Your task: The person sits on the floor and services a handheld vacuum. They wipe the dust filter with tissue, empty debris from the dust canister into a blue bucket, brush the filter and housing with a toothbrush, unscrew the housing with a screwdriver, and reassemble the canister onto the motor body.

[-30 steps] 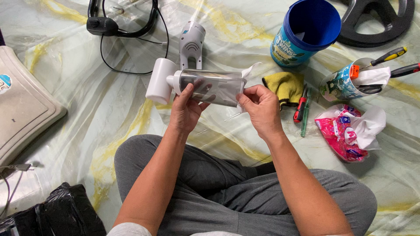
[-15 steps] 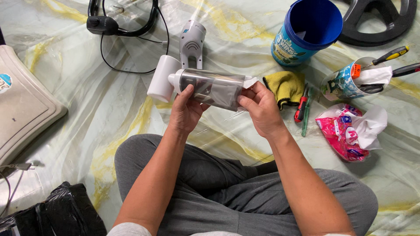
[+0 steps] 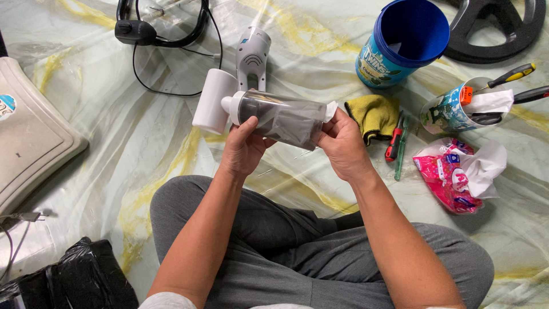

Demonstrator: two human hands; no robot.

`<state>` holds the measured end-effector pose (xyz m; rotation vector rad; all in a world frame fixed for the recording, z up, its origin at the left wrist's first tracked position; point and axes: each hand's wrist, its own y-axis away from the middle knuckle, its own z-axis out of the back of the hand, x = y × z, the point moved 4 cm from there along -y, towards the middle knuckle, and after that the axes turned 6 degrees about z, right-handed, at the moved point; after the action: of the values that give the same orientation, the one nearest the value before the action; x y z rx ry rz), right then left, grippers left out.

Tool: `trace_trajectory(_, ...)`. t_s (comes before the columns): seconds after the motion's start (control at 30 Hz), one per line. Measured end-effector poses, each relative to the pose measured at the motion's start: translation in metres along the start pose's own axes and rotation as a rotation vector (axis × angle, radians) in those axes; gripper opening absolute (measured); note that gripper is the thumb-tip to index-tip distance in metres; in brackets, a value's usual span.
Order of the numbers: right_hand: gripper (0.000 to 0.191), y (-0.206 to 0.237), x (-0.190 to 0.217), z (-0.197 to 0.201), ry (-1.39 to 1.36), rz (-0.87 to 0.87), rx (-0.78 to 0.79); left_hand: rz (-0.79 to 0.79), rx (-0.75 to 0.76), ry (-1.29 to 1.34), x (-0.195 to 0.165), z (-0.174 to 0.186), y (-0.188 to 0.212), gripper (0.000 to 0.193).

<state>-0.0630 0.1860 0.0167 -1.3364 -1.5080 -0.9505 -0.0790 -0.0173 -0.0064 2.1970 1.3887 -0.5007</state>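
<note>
I hold a white handheld vacuum cleaner (image 3: 251,60) with a clear grey dust canister (image 3: 280,117) lying crosswise in front of me, above my crossed legs in grey trousers. My left hand (image 3: 243,149) grips the canister's left end from below, near the white round body (image 3: 213,102). Closed around the canister's right end at its white cap is my right hand (image 3: 343,146). The vacuum's handle points away from me, towards a black headset (image 3: 157,28).
A yellow cloth (image 3: 374,114), a red screwdriver (image 3: 393,143) and a green tool (image 3: 401,150) lie right of my hands. Behind stand a blue tub (image 3: 403,43) and a cup of tools (image 3: 457,109). A pink wrapper (image 3: 452,177), beige case (image 3: 28,137) and black bag (image 3: 80,274) lie around.
My right hand has closed further over the canister's right end, covering the white cap. The vacuum has stayed roughly in the same place, and my left hand keeps its grip.
</note>
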Motion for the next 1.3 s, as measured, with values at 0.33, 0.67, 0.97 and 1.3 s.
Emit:
trace_trajectory(0.33, 0.035, 0.004, 0.003, -0.003, 0.076, 0.029, 0.022, 0.035, 0.113, -0.022, 0.001, 0.006, 0.001, 0.056)
trace_trajectory(0.67, 0.023, 0.032, 0.015, -0.006, 0.181, 0.133, -0.155, -0.022, 0.075, 0.011, -0.001, 0.007, 0.002, 0.058)
trace_trajectory(0.97, 0.028, 0.052, 0.013, -0.026, 0.333, 0.086, -0.233, 0.007, -0.091, -0.059, 0.03, 0.017, 0.01, 0.055)
trace_trajectory(1.3, 0.017, 0.07, 0.005, -0.019, 0.505, 0.155, -0.273, 0.016, -0.08, -0.044, 0.044, 0.019, 0.016, 0.051)
